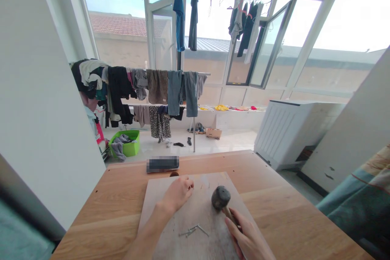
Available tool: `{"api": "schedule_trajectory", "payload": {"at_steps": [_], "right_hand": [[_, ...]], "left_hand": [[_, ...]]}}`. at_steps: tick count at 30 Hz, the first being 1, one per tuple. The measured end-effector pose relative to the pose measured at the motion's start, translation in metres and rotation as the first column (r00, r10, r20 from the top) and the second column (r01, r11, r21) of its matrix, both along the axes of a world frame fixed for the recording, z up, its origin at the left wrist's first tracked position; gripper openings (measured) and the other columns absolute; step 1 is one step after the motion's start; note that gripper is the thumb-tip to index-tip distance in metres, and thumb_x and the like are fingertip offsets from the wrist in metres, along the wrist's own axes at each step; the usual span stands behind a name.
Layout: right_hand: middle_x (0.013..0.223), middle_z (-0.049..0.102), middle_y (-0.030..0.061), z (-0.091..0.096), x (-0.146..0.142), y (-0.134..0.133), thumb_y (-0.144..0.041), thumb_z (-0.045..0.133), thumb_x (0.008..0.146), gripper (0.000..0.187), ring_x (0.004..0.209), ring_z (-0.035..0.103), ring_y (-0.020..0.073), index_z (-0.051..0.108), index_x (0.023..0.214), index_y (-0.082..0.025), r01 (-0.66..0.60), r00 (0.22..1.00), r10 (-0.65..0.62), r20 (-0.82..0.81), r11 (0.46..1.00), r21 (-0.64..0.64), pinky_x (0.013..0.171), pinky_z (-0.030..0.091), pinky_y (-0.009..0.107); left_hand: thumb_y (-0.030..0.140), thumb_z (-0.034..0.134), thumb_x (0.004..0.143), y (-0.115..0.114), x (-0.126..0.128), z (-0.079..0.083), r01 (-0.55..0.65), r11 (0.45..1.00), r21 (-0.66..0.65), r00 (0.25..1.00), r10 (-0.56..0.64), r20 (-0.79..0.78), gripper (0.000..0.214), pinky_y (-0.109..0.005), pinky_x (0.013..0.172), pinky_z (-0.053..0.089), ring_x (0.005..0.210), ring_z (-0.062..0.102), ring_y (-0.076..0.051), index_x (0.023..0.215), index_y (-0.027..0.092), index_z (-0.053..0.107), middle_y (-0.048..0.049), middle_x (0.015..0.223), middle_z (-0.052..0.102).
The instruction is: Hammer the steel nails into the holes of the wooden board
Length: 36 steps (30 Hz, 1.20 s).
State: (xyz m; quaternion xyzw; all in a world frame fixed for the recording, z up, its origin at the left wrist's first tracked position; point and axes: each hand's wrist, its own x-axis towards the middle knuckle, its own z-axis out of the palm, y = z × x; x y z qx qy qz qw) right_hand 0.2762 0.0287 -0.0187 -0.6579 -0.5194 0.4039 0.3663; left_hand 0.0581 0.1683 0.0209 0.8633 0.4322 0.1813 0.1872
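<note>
My right hand point(243, 231) is wrapped round the wooden handle of a rubber mallet point(221, 198). The mallet's black head is over the right part of a pale wooden board point(170, 248). Near the board's far edge, my left hand point(179, 191) is closed in a pinch on what looks like a nail, mostly hidden by the fingers. Just right of it, two thin nails point(201, 185) appear to stand upright in the board. Several loose silver nails point(191, 230) lie in a small pile between my forearm and the mallet.
The board lies on a wooden table point(100, 207). A blurred dark box point(163, 164) and a small dark round thing point(174, 174) are beyond it. Past the table are a drying rack with clothes point(158, 89), a green basket point(134, 144) and a white cabinet point(283, 130).
</note>
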Motion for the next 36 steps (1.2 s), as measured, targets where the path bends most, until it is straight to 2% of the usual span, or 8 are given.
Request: {"api": "schedule_trajectory", "payload": {"at_steps": [6,10,14,18,23,29,33,36], "right_hand": [[0.037,0.040,-0.0100,-0.004,0.000,0.001,-0.070,0.041,0.084,0.065,0.028,0.034,0.0111,0.057,0.117,-0.016,-0.006,1.000,0.006,-0.005,1.000,0.005,0.028,0.030,0.021],[0.037,0.039,-0.0106,-0.007,0.001,0.002,-0.069,0.040,0.086,0.065,0.028,0.035,0.0111,0.056,0.119,-0.016,-0.007,1.000,0.007,0.002,1.000,-0.002,0.028,0.032,0.020],[0.038,0.041,-0.0105,-0.006,0.002,0.002,-0.067,0.041,0.086,0.063,0.028,0.035,0.0108,0.055,0.118,-0.015,-0.014,1.000,0.014,-0.012,1.000,0.015,0.028,0.034,0.020],[0.036,0.041,-0.0105,-0.005,0.001,0.002,-0.065,0.042,0.086,0.060,0.028,0.035,0.0111,0.055,0.117,-0.015,-0.007,1.000,0.007,-0.002,1.000,0.021,0.028,0.033,0.020],[0.036,0.039,-0.0109,-0.003,0.001,0.003,-0.064,0.042,0.086,0.056,0.027,0.035,0.0109,0.056,0.112,-0.017,-0.028,0.999,0.028,0.015,1.000,0.006,0.028,0.032,0.020],[0.051,0.034,-0.0131,0.019,-0.015,0.016,-0.059,0.047,0.082,0.044,0.029,0.038,0.0067,0.053,0.098,-0.018,-0.062,0.996,0.064,-0.062,0.997,0.043,0.025,0.029,0.017],[0.056,0.038,-0.0124,0.041,-0.033,0.035,-0.051,0.045,0.082,0.033,0.030,0.039,0.0042,0.050,0.092,-0.019,-0.087,0.992,0.095,-0.088,0.992,0.088,0.025,0.028,0.014],[0.058,0.041,-0.0120,0.047,-0.046,0.048,-0.048,0.044,0.083,0.031,0.030,0.042,0.0046,0.050,0.094,-0.020,-0.093,0.991,0.103,-0.091,0.989,0.111,0.025,0.029,0.014]], "left_hand": [[0.010,0.053,0.084,-0.001,0.003,0.002,0.027,1.000,0.004,1.000,-0.028,0.010,0.022,-0.027,0.077,0.046,0.081,0.064,-0.019,0.084,0.017,0.073,-0.0077,0.093,0.067],[0.007,0.050,0.081,0.001,0.005,-0.007,0.046,0.999,-0.011,0.985,-0.043,0.167,0.024,-0.027,0.079,0.047,0.082,0.064,-0.018,0.088,0.018,0.071,-0.0056,0.090,0.069],[0.011,0.052,0.078,0.004,0.006,-0.021,0.017,0.993,-0.115,0.940,0.023,0.340,0.020,-0.024,0.068,0.047,0.071,0.061,-0.015,0.090,0.016,0.068,-0.0022,0.079,0.068],[0.015,0.055,0.076,0.006,0.005,-0.026,0.014,0.990,-0.137,0.931,0.037,0.364,0.014,-0.023,0.065,0.045,0.067,0.059,-0.014,0.083,0.015,0.066,-0.0013,0.074,0.066],[0.016,0.055,0.076,0.007,0.005,-0.027,0.021,0.990,-0.142,0.911,0.039,0.411,0.021,-0.024,0.068,0.048,0.070,0.060,-0.015,0.093,0.017,0.067,-0.0022,0.081,0.070],[0.015,0.056,0.075,0.010,0.005,-0.033,0.012,0.990,-0.141,0.895,0.052,0.443,0.029,-0.023,0.066,0.048,0.068,0.060,-0.014,0.102,0.017,0.066,-0.0008,0.080,0.069],[0.013,0.056,0.073,0.011,0.006,-0.034,0.017,0.988,-0.152,0.891,0.054,0.452,0.035,-0.023,0.066,0.047,0.066,0.058,-0.013,0.107,0.017,0.065,0.0008,0.078,0.069],[0.011,0.056,0.072,0.012,0.007,-0.035,0.014,0.990,-0.143,0.890,0.053,0.453,0.038,-0.022,0.064,0.046,0.065,0.057,-0.013,0.109,0.018,0.065,0.0021,0.075,0.068]]}}
